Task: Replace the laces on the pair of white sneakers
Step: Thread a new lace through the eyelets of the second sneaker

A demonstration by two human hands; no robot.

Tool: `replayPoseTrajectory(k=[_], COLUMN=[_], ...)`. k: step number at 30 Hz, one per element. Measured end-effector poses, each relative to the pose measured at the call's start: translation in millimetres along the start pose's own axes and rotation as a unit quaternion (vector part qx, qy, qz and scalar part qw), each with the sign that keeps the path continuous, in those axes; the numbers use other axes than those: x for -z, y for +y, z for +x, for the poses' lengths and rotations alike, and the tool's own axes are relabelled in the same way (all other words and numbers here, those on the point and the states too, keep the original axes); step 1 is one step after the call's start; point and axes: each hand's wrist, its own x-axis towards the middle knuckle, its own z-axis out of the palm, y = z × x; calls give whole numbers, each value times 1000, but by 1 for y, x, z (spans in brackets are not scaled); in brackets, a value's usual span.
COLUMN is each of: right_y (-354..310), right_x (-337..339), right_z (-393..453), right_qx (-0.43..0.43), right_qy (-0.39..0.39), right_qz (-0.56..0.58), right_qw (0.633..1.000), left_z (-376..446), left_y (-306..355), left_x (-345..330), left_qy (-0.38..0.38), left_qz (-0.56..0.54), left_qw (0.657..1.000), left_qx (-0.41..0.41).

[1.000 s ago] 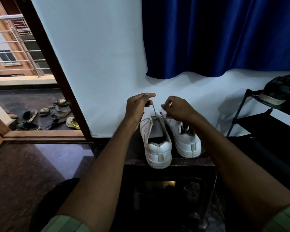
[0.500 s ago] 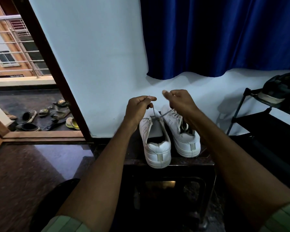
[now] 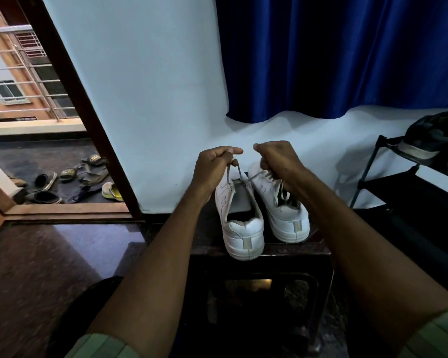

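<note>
Sneakers [image 3: 243, 223] point toes toward wall; left hand [image 3: 212, 169] and right hand [image 3: 277, 161] seemingly pinch lace [image 3: 239, 173] ends.

Blue curtain [image 3: 334, 55], shoe rack [image 3: 388, 177], sandals [image 3: 70, 179] outside doorway.

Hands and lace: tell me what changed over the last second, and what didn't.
Both hands rose, drawing the lace upward from the left sneaker. The right hand climbed more, from low over the right sneaker to level with the left hand, and the two now sit close together. Each still pinches a lace end. Both sneakers stayed put on the stool, heels toward the camera.
</note>
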Motion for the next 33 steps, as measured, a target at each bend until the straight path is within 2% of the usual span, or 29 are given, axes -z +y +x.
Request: replayPoseTrajectory(k=[1, 2, 4, 5, 6, 7, 9, 11, 13, 14, 15, 17, 19, 22, 23, 25, 27, 29, 31, 33], right_y=[4, 6, 6, 7, 10, 10, 9, 4, 1, 2, 4, 10, 7, 5, 6, 7, 4, -2, -4, -3], right_x=[2, 4, 2, -1, -5, -8, -9, -6, -4, -4, -4, -4, -3, -7, -8, -6, 2, 11, 19, 23], right_z=[4, 6, 1, 0, 1, 0, 3, 4, 2, 3, 3, 7, 5, 2, 1, 2, 4, 4, 7, 10], right_qx=[38, 69, 100, 104, 103, 107, 103, 41, -31, -43, -25, 58, 101, 119, 116, 104, 82, 66, 63, 42], right_qy=[17, 14, -33, -58, -72, -81, -107, -115, -87, -61, -31, 19, 36, 0, -11, -55, -96, -74, -13, 23], right_qz=[-93, -224, -435, -478, -492, -490, -403, -202, -19, 18, 5, -144, -326, -475, -490, -460, -354, -244, -266, -379], right_qw=[995, 972, 894, 870, 861, 861, 903, 972, 996, 997, 999, 988, 939, 872, 864, 880, 927, 965, 962, 924], left_z=[1, 1, 2, 2, 2, 2, 3, 3, 4, 4, 4, 5, 4, 3, 3, 3, 3, 4, 4, 5], left_y=[-2, -4, -7, -8, -8, -9, -9, -10, -12, -14, -15, -19, -20, -19, -19, -18, -18, -18, -19, -20], left_x=[0, 0, 0, -1, -1, -1, -1, -1, 0, 0, 1, 1, 0, 0, 0, 1, 2, 2, 1, 0], left_qy=[-6, -13, -26, -29, -31, -30, -27, -29, -35, -41, -47, -57, -57, -57, -57, -54, -54, -55, -56, -55], left_qz=[10, 21, 43, 48, 48, 46, 41, 40, 52, 65, 77, 96, 111, 124, 128, 140, 140, 139, 138, 135], left_qw=[1000, 1000, 999, 998, 998, 999, 999, 999, 998, 997, 996, 994, 992, 991, 990, 989, 989, 989, 989, 989], left_qx=[3, 7, 8, 7, 5, 2, 0, 3, 9, 11, 9, 10, 15, 3, 0, 0, 3, 1, 0, 2])
